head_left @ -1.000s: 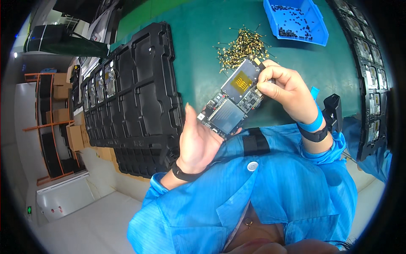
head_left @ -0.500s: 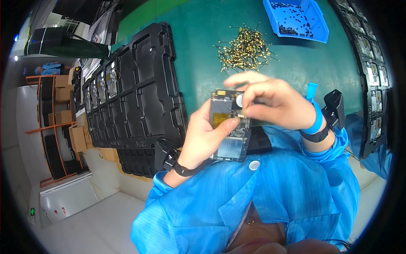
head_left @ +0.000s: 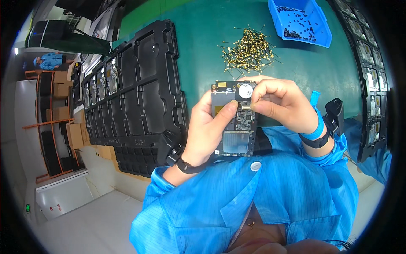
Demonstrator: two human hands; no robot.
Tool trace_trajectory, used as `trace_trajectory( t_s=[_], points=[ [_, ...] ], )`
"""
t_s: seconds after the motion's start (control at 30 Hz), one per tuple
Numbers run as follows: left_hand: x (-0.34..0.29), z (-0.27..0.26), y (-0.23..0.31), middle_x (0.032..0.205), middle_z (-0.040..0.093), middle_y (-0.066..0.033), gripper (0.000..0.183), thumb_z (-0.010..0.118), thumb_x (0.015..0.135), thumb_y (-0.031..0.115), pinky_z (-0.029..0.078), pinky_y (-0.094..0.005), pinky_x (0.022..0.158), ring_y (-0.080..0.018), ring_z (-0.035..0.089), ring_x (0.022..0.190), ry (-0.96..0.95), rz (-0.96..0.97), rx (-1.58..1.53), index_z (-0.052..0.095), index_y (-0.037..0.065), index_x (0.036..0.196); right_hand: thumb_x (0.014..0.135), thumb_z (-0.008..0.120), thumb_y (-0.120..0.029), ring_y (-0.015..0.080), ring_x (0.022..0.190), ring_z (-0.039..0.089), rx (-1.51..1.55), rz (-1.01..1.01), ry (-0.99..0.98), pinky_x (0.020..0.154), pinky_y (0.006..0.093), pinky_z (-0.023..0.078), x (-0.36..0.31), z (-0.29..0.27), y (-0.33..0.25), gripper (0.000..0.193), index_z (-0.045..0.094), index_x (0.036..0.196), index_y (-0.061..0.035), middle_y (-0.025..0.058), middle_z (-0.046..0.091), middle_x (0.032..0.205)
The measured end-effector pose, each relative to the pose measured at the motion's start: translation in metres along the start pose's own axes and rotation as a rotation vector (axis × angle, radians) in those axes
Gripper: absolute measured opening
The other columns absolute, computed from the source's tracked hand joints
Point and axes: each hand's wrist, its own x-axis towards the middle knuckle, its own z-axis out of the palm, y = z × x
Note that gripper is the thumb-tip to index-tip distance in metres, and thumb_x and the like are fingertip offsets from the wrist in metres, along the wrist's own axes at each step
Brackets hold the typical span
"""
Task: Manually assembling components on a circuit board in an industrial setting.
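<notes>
A black circuit board (head_left: 234, 120) with a round white sticker, a silver shield plate and small chips is held upright in front of my chest. My left hand (head_left: 209, 127) grips it from the left side, thumb laid across its face. At the upper right edge of the board, my right hand (head_left: 281, 103) has thumb and forefinger pinched together beside a small silver connector (head_left: 245, 107). Whatever those fingertips hold is too small and covered to make out. Beyond the board, a heap of short black cables with gold-coloured ends (head_left: 248, 51) lies on the green mat (head_left: 196, 55).
To the left stands a black compartment tray (head_left: 141, 80) with several boards in one row, over another black tray (head_left: 135, 161). A blue bin (head_left: 300, 21) of small black parts sits at the far right. Another board-filled tray (head_left: 368, 80) lines the right edge. Shelves (head_left: 53, 122) and a person (head_left: 50, 61) are farther off.
My right hand has come down to the board's right edge, uncovering the round white sticker. The board now faces me more squarely, and my left thumb has moved up its face.
</notes>
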Motion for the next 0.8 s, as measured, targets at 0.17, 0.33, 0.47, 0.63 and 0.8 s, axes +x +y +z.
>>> trace_trajectory(
  t_s=[0.17, 0.33, 0.47, 0.63, 0.8],
  points=[
    [-0.0011, 0.0013, -0.0038, 0.097, 0.057, -0.0026, 0.025, 0.056, 0.085, 0.016, 0.043, -0.0234, 0.076, -0.0078, 0.052, 0.088, 0.008, -0.019, -0.053, 0.051, 0.002, 0.105, 0.08, 0.054, 0.004, 0.0128, 0.093, 0.052, 0.038, 0.071, -0.027, 0.081, 0.0271, 0.043, -0.0002, 0.0009, -0.0019, 0.005, 0.054, 0.084, 0.0011, 0.011, 0.052, 0.11],
    [-0.0037, 0.0027, -0.0046, 0.097, 0.057, -0.0031, 0.026, 0.056, 0.085, 0.015, 0.043, -0.0236, 0.077, -0.0076, 0.052, 0.088, 0.044, 0.06, -0.037, 0.05, 0.001, 0.105, 0.08, 0.053, 0.004, 0.0136, 0.095, 0.052, 0.072, 0.053, -0.021, 0.083, 0.0276, 0.043, -0.0001, -0.0053, -0.0016, 0.005, 0.054, 0.083, 0.0009, 0.0119, 0.053, 0.112],
    [-0.0046, 0.0015, -0.0062, 0.097, 0.057, -0.003, 0.026, 0.057, 0.085, 0.015, 0.043, -0.0236, 0.076, -0.0076, 0.052, 0.087, 0.04, 0.07, -0.045, 0.049, 0.001, 0.106, 0.081, 0.052, 0.004, 0.0145, 0.096, 0.052, 0.064, 0.044, 0.01, 0.084, 0.0278, 0.042, -0.001, -0.004, -0.002, 0.004, 0.053, 0.083, 0.0009, 0.012, 0.054, 0.112],
    [-0.0059, 0.0003, -0.0073, 0.1, 0.056, -0.0042, 0.027, 0.057, 0.084, 0.012, 0.043, -0.0249, 0.078, -0.0095, 0.053, 0.088, 0.053, 0.067, -0.015, 0.05, 0.003, 0.108, 0.08, 0.053, 0.004, 0.0144, 0.096, 0.052, 0.058, 0.047, 0.003, 0.084, 0.0279, 0.042, -0.0013, -0.0039, -0.0027, 0.003, 0.053, 0.082, 0.001, 0.0117, 0.054, 0.111],
    [-0.0054, 0.0009, -0.0074, 0.097, 0.057, -0.0038, 0.026, 0.055, 0.085, 0.013, 0.044, -0.0239, 0.076, -0.0084, 0.053, 0.086, 0.057, 0.073, -0.017, 0.049, 0.002, 0.107, 0.081, 0.053, 0.003, 0.0141, 0.096, 0.052, 0.043, 0.052, 0.004, 0.084, 0.0277, 0.042, -0.0011, -0.0033, -0.0017, 0.003, 0.054, 0.082, 0.001, 0.0117, 0.054, 0.112]
  ],
)
